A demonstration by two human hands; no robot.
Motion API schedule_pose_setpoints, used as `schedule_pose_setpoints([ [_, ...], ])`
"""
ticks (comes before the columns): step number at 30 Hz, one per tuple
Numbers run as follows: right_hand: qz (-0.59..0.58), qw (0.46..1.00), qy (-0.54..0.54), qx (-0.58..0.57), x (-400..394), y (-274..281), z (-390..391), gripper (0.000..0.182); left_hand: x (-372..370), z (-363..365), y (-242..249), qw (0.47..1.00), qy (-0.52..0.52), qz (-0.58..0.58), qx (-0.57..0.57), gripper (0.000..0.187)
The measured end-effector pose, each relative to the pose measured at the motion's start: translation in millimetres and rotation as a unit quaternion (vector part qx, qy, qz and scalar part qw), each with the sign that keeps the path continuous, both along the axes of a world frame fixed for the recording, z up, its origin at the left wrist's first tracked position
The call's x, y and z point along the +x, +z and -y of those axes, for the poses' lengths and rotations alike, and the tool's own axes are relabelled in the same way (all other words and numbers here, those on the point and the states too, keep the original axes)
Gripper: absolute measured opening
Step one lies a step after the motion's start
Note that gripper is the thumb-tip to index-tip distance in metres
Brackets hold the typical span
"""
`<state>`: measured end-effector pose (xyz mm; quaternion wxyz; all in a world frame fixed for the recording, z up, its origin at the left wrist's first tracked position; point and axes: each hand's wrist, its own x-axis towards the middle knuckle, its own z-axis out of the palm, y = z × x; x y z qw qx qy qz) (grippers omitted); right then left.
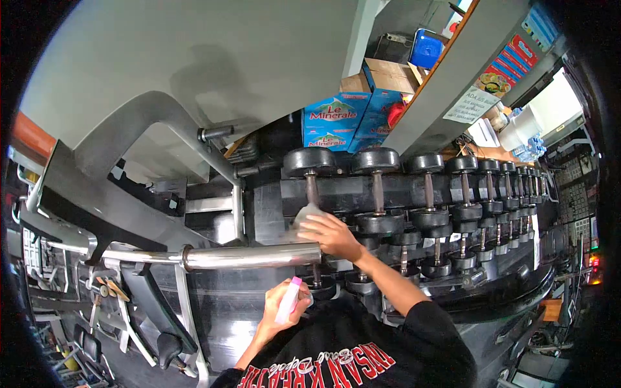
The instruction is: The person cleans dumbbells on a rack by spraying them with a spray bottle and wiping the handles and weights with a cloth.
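Just beyond the chrome bar's [252, 257] open end, the dumbbell [312, 189] is lying with its long axis running away from the body, crosswise to the bar. Its far head is showing bare, while its near head is mostly hiding under a grey cloth [309, 215]. The right hand [333, 237] is the nearer one: it is reaching in from the right, past the bar's end, and its fingers are resting on the cloth, stretched out and only narrowly apart. Blur is softening the fingertips and the cloth, and the thumb is not showing clearly, so I cannot tell whether the hand is pinching the cloth or only pressing on it.

On the body's side of the bar, the left hand [279, 309] is closing around a pink-and-white bottle [288, 302], which is tilting with its cap pointing away from the body, towards the bar. Just right of that hand, a lower dumbbell [317, 282] is sticking out from under the bar's end. Right of the bar, more dumbbells are lining the rack [343, 194] in rows, and blue boxes [332, 115] are standing beyond it, against a grey partition [446, 90].
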<state>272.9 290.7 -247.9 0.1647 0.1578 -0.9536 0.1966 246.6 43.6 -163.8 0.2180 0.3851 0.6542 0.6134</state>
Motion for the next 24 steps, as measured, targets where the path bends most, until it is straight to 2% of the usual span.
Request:
schedule_pose_setpoints([
  [2, -0.051, 0.982, -0.150, -0.100, 21.2, -25.4, -1.2, 0.050, 2.4, -7.3, -3.8, 1.000, -0.012, 0.017, -0.003, 0.020],
  [3, -0.071, 0.962, -0.203, -0.166, 27.1, -42.9, 1.4, 0.048, 4.0, -10.2, -6.1, 1.000, -0.015, 0.018, -0.006, 0.020],
  [4, -0.069, 0.962, -0.205, -0.169, 31.4, -61.0, 6.6, 0.048, 6.3, -12.8, -8.6, 0.999, -0.018, 0.029, -0.015, 0.021],
  [5, -0.092, 0.903, -0.305, -0.289, 34.2, -78.9, 14.5, 0.043, 9.1, -14.8, -9.6, 0.999, -0.020, 0.040, -0.024, 0.021],
  [6, -0.112, 0.818, -0.397, -0.401, 36.8, -91.6, 22.2, 0.040, 11.2, -16.9, -8.4, 0.999, -0.021, 0.041, -0.028, 0.021],
  [7, -0.089, 0.768, -0.458, -0.438, 39.8, -98.6, 28.8, 0.037, 12.8, -19.0, -6.0, 0.998, -0.024, 0.031, -0.047, 0.020],
  [8, -0.087, 0.766, -0.460, -0.441, 43.8, -105.2, 33.6, 0.037, 15.4, -20.9, -4.0, 0.997, -0.027, 0.021, -0.066, 0.020],
  [10, 0.021, 0.625, -0.541, -0.563, 51.8, -124.6, 41.1, 0.041, 21.3, -25.5, -1.0, 0.996, -0.029, 0.013, -0.079, 0.020],
  [11, 0.014, 0.602, -0.539, -0.588, 58.3, -155.9, 49.6, 0.039, 23.6, -27.6, 0.2, 0.996, -0.029, 0.003, -0.088, 0.019],
  [12, 0.051, 0.535, -0.506, -0.675, 65.6, -184.9, 58.2, 0.043, 26.4, -29.4, 0.2, 0.995, -0.031, 0.000, -0.090, 0.019],
  [13, 0.043, 0.407, -0.337, -0.848, 73.1, -196.9, 63.3, 0.043, 30.2, -30.4, -0.7, 0.996, -0.021, 0.018, -0.090, 0.019],
  [14, 0.032, 0.249, -0.142, -0.957, 79.5, -202.7, 67.1, 0.044, 33.9, -30.2, -1.7, 0.995, -0.011, 0.037, -0.090, 0.018],
  [15, 0.031, 0.246, -0.141, -0.958, 79.0, -203.7, 68.1, 0.044, 36.3, -30.1, -2.6, 0.995, -0.011, 0.036, -0.094, 0.018],
  [16, 0.046, 0.173, -0.127, -0.976, 73.7, -200.2, 66.8, 0.046, 38.6, -29.7, -3.5, 0.995, -0.003, 0.040, -0.091, 0.018],
  [18, 0.081, 0.053, -0.196, -0.976, 55.0, -190.9, 56.7, 0.050, 42.8, -28.1, -3.0, 0.995, 0.005, 0.043, -0.089, 0.017],
  [21, 0.064, 0.102, -0.195, -0.974, 35.4, -224.1, 47.8, 0.043, 49.9, -24.3, -2.1, 0.993, 0.010, 0.037, -0.114, 0.016],
  [22, 0.065, 0.056, -0.208, -0.974, 31.8, -211.8, 43.7, 0.034, 52.0, -22.5, -3.2, 0.994, 0.011, 0.040, -0.103, 0.016],
  [24, 0.063, 0.012, -0.214, -0.975, 25.9, -182.8, 40.8, 0.025, 52.5, -17.8, -5.7, 0.995, 0.011, 0.037, -0.092, 0.015],
])
